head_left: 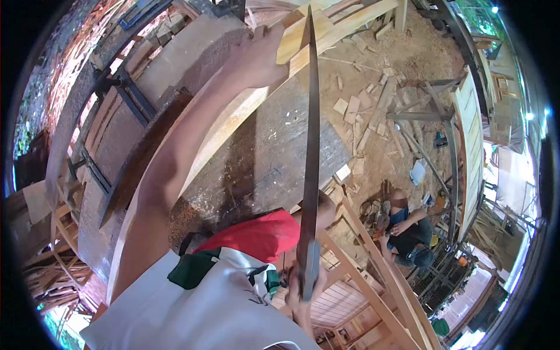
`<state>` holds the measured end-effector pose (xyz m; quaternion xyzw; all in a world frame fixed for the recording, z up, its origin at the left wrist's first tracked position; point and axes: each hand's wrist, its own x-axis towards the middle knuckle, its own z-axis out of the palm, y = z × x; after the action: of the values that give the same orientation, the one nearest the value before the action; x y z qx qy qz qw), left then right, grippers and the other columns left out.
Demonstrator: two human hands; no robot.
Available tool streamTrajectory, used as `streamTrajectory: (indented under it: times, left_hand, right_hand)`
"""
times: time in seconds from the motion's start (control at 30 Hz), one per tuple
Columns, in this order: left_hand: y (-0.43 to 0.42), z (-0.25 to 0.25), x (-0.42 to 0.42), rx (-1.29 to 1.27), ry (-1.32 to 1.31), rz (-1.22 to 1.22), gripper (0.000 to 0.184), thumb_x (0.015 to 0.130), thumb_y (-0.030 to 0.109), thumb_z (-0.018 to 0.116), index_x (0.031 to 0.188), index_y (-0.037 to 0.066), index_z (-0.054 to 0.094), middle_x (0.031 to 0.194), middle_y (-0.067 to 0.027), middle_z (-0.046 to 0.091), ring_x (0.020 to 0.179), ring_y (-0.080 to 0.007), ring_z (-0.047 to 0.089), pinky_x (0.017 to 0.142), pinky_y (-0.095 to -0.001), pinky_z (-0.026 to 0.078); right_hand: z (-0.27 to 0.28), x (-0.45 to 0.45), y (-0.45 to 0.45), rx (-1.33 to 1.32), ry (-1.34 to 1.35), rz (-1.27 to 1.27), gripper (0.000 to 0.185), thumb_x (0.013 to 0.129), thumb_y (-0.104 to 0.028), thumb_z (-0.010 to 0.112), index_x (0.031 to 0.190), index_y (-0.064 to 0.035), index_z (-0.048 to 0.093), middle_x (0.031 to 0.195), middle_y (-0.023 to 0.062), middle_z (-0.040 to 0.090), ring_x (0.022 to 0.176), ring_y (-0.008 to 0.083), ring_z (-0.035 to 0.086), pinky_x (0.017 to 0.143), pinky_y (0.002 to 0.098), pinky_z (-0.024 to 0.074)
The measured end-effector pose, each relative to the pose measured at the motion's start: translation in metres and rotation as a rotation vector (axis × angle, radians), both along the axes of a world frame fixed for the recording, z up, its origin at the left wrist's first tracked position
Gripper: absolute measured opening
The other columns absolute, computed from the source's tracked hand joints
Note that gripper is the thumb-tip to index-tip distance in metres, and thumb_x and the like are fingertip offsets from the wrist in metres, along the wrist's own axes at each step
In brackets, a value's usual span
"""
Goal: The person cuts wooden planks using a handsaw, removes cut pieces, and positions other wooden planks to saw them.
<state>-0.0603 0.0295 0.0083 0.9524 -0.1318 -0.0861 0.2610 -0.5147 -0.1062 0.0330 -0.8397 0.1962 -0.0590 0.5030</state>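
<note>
My left hand [262, 61] presses on a long wooden board [230, 116] near the top of the view, its fingers wrapped over the wood. Low in the middle, my right hand [303, 291] is closed round the grey handle of a handsaw [312, 146]. The narrow dark saw blade points up and away, passing just right of my left hand and across the view of the board's end. Whether the blade touches the wood cannot be made out.
A worn dark bench top [262, 151] lies below the board. Wood offcuts [353, 108] litter the dusty floor. To the right, another person [411, 239] crouches near a metal frame. Wooden frames [361, 274] stand at the lower right, and a metal-framed machine [134, 99] at the left.
</note>
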Motion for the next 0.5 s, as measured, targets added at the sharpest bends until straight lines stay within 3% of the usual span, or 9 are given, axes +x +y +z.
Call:
streamTrajectory:
  times: [0.03, 0.1, 0.13, 0.17, 0.23, 0.3, 0.37, 0.4, 0.5]
  left_hand:
    - [0.001, 0.006, 0.001, -0.006, 0.039, -0.014, 0.086, 0.082, 0.027, 0.071, 0.155, 0.009, 0.03, 0.151, -0.03, 0.041, 0.139, -0.053, 0.043, 0.113, -0.0652, 0.039]
    - [0.004, 0.01, 0.006, -0.002, 0.073, -0.04, 0.086, 0.081, 0.028, 0.072, 0.154, 0.009, 0.031, 0.151, -0.0297, 0.041, 0.139, -0.0529, 0.043, 0.112, -0.0653, 0.039]
    - [0.006, 0.008, 0.008, 0.014, 0.042, -0.03, 0.086, 0.082, 0.029, 0.072, 0.155, 0.009, 0.031, 0.151, -0.0295, 0.042, 0.139, -0.0528, 0.043, 0.111, -0.0653, 0.04]
    - [0.008, 0.005, 0.009, 0.027, 0.008, -0.019, 0.086, 0.082, 0.029, 0.073, 0.155, 0.009, 0.031, 0.151, -0.0293, 0.042, 0.138, -0.0527, 0.044, 0.111, -0.0652, 0.041]
    - [0.003, -0.007, -0.001, 0.039, -0.049, -0.004, 0.086, 0.082, 0.029, 0.073, 0.155, 0.01, 0.032, 0.15, -0.0289, 0.042, 0.137, -0.0524, 0.045, 0.109, -0.0652, 0.042]
    - [0.003, -0.021, 0.002, 0.049, -0.104, -0.005, 0.087, 0.082, 0.03, 0.073, 0.155, 0.01, 0.032, 0.15, -0.0287, 0.042, 0.136, -0.0523, 0.046, 0.108, -0.0652, 0.042]
    - [0.012, -0.039, 0.008, -0.007, -0.183, -0.072, 0.088, 0.082, 0.03, 0.073, 0.157, 0.01, 0.031, 0.154, -0.0282, 0.039, 0.138, -0.0524, 0.044, 0.11, -0.0653, 0.04]
    - [0.01, -0.014, 0.007, -0.007, -0.019, -0.068, 0.088, 0.082, 0.03, 0.073, 0.157, 0.011, 0.03, 0.158, -0.0265, 0.035, 0.141, -0.0515, 0.042, 0.112, -0.0657, 0.037]
    - [0.0, -0.032, 0.011, 0.055, -0.111, 0.016, 0.088, 0.082, 0.029, 0.071, 0.157, 0.012, 0.03, 0.159, -0.0264, 0.035, 0.139, -0.0512, 0.043, 0.112, -0.0658, 0.037]
  right_hand:
    - [-0.008, -0.035, -0.007, 0.125, 0.096, -0.023, 0.062, 0.091, -0.003, 0.063, 0.146, 0.0118, 0.039, 0.141, 0.032, 0.054, 0.127, 0.0364, 0.06, 0.109, 0.0453, 0.045]
    - [-0.024, -0.011, -0.009, 0.04, 0.067, -0.002, 0.063, 0.091, -0.004, 0.063, 0.147, 0.0113, 0.038, 0.138, 0.031, 0.056, 0.124, 0.0356, 0.062, 0.106, 0.0457, 0.0468]
    - [-0.018, 0.043, -0.002, 0.005, 0.081, 0.038, 0.062, 0.092, -0.004, 0.062, 0.147, 0.011, 0.037, 0.136, 0.0304, 0.058, 0.123, 0.0351, 0.063, 0.105, 0.0458, 0.0481]
    - [-0.025, 0.124, -0.004, -0.285, -0.173, 0.144, 0.063, 0.093, -0.003, 0.064, 0.149, 0.0085, 0.037, 0.132, 0.0286, 0.061, 0.121, 0.0325, 0.062, 0.104, 0.0464, 0.0479]
    - [-0.042, 0.274, 0.009, -0.063, -0.289, -0.053, 0.051, 0.095, -0.018, 0.066, 0.14, 0.0024, 0.052, 0.114, 0.0199, 0.066, 0.104, 0.025, 0.064, 0.094, 0.0333, 0.0496]
    - [-0.001, 0.402, 0.007, -0.036, -0.52, 0.1, 0.045, 0.097, -0.016, 0.064, 0.135, 0.0057, 0.053, 0.1, 0.0186, 0.067, 0.09, 0.0248, 0.063, 0.083, 0.0364, 0.0506]
    - [0.055, 0.418, 0.02, -0.204, -0.309, 0.139, 0.044, 0.098, -0.013, 0.063, 0.136, 0.0059, 0.05, 0.102, 0.018, 0.066, 0.09, 0.025, 0.061, 0.083, 0.037, 0.0501]
    - [0.049, 0.412, 0.019, -0.211, -0.307, 0.137, 0.044, 0.098, -0.013, 0.063, 0.136, 0.0059, 0.05, 0.102, 0.018, 0.066, 0.09, 0.025, 0.061, 0.083, 0.037, 0.0501]
    - [0.012, 0.339, 0.011, -0.025, -0.396, 0.047, 0.048, 0.096, -0.009, 0.064, 0.14, 0.0038, 0.049, 0.111, 0.0192, 0.065, 0.102, 0.0254, 0.062, 0.091, 0.0392, 0.0489]
